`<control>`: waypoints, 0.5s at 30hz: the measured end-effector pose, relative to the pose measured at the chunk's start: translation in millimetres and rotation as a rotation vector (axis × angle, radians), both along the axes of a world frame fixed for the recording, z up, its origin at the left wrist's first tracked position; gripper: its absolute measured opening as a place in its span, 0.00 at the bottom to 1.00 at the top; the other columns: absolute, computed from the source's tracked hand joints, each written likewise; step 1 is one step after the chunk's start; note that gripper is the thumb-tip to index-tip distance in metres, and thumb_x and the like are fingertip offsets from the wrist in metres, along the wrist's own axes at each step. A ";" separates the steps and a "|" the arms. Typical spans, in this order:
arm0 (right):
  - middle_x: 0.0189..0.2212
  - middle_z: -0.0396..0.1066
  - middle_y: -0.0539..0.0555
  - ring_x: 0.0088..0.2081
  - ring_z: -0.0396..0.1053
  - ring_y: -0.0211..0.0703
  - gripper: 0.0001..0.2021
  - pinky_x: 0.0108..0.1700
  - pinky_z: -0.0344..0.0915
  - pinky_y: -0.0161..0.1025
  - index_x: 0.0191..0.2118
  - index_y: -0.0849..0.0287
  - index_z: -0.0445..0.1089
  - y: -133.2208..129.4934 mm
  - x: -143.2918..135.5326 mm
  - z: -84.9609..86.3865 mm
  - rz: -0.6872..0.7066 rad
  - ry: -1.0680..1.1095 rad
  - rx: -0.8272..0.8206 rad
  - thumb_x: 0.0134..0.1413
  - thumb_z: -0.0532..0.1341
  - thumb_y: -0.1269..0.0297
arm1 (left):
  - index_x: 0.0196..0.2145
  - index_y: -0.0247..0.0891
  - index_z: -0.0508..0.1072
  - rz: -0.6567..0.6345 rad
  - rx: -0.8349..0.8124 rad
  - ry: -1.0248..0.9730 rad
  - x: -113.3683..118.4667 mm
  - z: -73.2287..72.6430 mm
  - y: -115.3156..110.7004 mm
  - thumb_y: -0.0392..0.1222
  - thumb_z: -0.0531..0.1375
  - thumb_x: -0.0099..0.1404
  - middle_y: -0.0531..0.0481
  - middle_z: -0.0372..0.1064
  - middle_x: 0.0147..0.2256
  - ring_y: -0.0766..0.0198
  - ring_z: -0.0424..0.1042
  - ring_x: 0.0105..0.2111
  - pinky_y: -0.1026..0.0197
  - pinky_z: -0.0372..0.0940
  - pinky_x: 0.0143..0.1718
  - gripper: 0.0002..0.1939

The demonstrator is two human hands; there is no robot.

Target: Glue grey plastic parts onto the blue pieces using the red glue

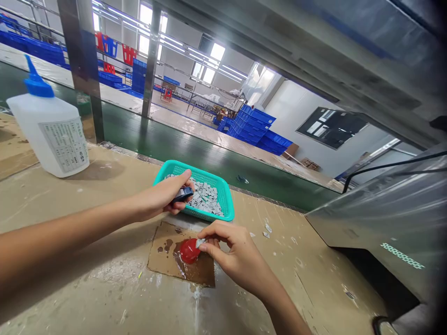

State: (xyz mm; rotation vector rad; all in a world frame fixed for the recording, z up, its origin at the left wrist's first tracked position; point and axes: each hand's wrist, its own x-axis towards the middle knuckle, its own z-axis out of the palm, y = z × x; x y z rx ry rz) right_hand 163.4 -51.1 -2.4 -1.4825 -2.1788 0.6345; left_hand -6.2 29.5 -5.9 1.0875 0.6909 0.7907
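Observation:
My left hand [174, 193] is closed around a dark, shiny part [183, 194], just over the near left side of a green basket [228, 200]. Many small light grey pieces [206, 197] fill the basket. My right hand [223, 242] pinches a small whitish piece [200, 242] between thumb and fingers, at the right edge of a red, glossy, rounded object [189, 251]. That red object rests on a brown cardboard piece [164, 260] with wet stains.
A white bottle with a blue nozzle [52, 125] stands at the left. Small loose pieces [267, 230] lie right of the basket. Behind runs a green belt [122, 128] with metal posts. A metal machine panel [391, 223] stands at the right.

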 end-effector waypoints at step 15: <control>0.27 0.71 0.50 0.29 0.67 0.37 0.07 0.31 0.61 0.33 0.27 0.58 0.71 3.7 -4.7 4.3 0.040 -0.020 0.046 0.45 0.58 0.77 | 0.36 0.32 0.64 -0.076 -0.084 -0.031 -1.1 2.4 -3.6 0.30 0.52 0.57 0.52 0.63 0.25 0.71 0.67 0.26 0.68 0.61 0.30 0.07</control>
